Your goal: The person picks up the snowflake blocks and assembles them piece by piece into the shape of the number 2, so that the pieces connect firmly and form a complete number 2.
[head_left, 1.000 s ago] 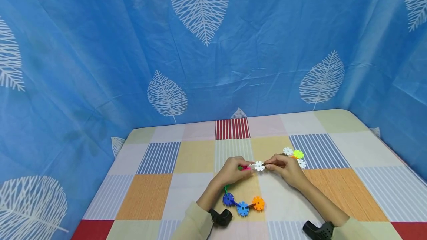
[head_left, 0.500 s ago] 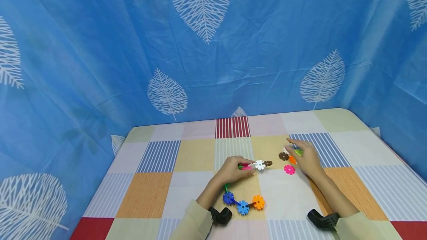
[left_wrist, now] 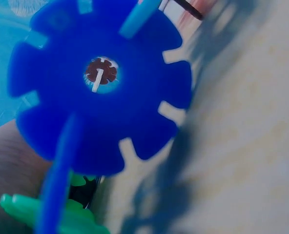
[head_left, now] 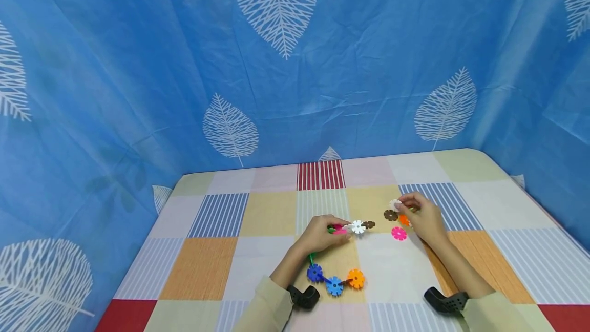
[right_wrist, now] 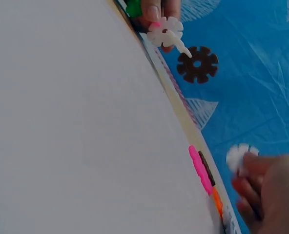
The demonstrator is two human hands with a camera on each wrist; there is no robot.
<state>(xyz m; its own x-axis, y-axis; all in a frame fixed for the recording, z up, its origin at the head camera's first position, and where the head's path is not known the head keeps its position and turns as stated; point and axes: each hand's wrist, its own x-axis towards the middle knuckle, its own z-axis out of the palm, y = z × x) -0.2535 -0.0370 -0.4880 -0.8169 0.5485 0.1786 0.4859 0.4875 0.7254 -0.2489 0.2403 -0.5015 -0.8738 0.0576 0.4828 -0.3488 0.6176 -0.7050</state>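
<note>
My left hand grips a chain of slotted flower-shaped plastic discs by its pink and white part. A white disc and a brown disc stick out to the right of its fingertips. The chain's other end hangs below the hand: a dark blue disc, a light blue disc and an orange disc. Farther right, my right hand pinches a loose white disc between thumb and fingers. In the right wrist view this disc is held up above the table.
Beside the right hand lie a loose brown disc, a pink disc and an orange disc. The right hand partly covers the pile. A blue leaf-print curtain rises behind the patchwork-covered table.
The right hand has let go of the chain's brown disc, moved right to the loose pile, and now pinches a white disc. The left hand keeps its grip almost in place.
</note>
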